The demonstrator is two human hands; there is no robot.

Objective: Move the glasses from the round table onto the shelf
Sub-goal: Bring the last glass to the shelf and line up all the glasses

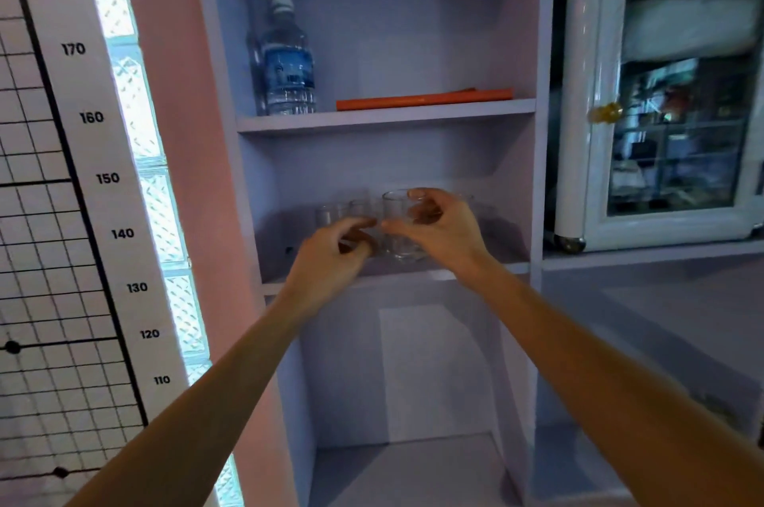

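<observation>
The glass (399,227) stands upright on the middle shelf (488,268), long axis vertical, more glasses (330,213) just behind to its left. The right hand (438,229) is nearer, curled round its right side; whether it grips, I cannot tell. The left hand (330,258) hangs loosely curled just beside.

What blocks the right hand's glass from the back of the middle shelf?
Nothing visible directly behind it. The right hand is at a glass near the shelf front; other glasses stand back left.
</observation>
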